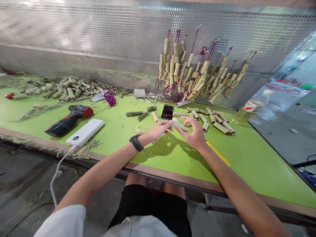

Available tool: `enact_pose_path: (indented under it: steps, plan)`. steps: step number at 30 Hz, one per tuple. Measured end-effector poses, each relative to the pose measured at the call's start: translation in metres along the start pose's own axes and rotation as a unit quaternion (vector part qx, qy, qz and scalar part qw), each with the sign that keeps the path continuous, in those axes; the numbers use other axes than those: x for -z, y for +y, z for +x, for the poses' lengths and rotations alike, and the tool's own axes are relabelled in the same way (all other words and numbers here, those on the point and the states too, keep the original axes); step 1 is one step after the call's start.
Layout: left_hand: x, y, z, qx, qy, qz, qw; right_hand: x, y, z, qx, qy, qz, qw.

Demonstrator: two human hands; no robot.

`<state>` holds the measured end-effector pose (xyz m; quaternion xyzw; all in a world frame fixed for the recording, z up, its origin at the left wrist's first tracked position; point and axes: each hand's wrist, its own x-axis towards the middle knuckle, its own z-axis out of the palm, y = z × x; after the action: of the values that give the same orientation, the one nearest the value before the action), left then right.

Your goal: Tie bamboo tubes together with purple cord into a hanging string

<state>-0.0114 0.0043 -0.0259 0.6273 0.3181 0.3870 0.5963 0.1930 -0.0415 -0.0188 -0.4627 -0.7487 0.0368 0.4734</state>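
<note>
Above the green table, a short pale bamboo tube (180, 125) spans the gap between my two hands. My left hand (160, 129) pinches its left end, with a dark band on that wrist. At the other end, the thumb and fingers of my right hand (195, 133) close round the tube. Just beyond my hands lies a phone (167, 112), its screen facing up. Loose bamboo pieces (218, 122) lie to the right of my right hand, and a few greener ones (142, 116) rest to the left of the phone.
Strung bamboo pieces (195, 77) lean on the perforated metal panel (111, 42). A cordless drill (70, 120), white power bank (85, 132) with cable, purple string (110, 98) and bamboo pile (70, 88) occupy the left. Rightward are a yellow tool (218, 154) and a bottle (251, 108).
</note>
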Motion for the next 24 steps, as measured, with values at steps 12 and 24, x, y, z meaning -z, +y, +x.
enact_pose_path:
  steps: [12, 24]
  plan:
    - [-0.0047, 0.0034, 0.0049, 0.07, 0.1, -0.208, 0.97, -0.0012, 0.0064, 0.0033, -0.091, -0.011, 0.103, 0.99]
    - [0.0032, -0.0024, 0.0074, 0.071, 0.065, -0.099, 0.99, 0.0006, 0.0084, 0.0007, -0.137, -0.14, 0.121, 0.973]
